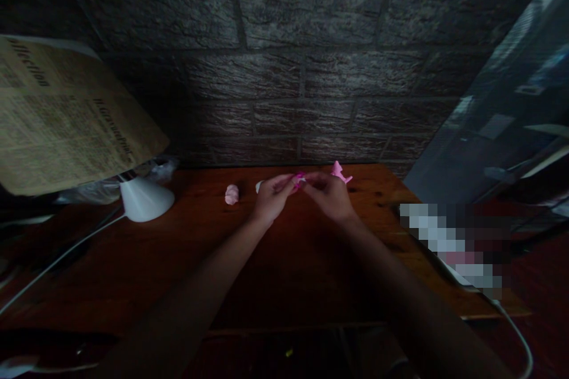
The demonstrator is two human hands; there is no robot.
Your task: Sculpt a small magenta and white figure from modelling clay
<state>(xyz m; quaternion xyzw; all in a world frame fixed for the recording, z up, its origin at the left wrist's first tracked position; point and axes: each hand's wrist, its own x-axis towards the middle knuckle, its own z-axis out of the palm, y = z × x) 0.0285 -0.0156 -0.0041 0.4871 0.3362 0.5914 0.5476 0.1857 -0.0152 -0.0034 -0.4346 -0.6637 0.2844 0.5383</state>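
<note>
Over the far part of the wooden table (275,272), my left hand (272,195) and my right hand (329,194) meet at the fingertips. Pinched between them is a small magenta piece (299,179) with a whitish bit on it; its exact kind is too small and dark to make out. Just behind my right hand stands a bright pink pointed figure (338,172), partly covered by the fingers. A white object (258,187) peeks out behind my left hand, mostly hidden. Farther left, a pale pink lumpy piece (232,194) rests on the wood.
At the left stands a lamp with a newsprint-patterned shade (66,112) and white base (146,200), its cord (66,260) trailing across. Crumpled clear plastic (100,190) lies behind it. A brick-patterned wall (311,18) backs the table. A blurred-out item (448,249) sits at the right edge.
</note>
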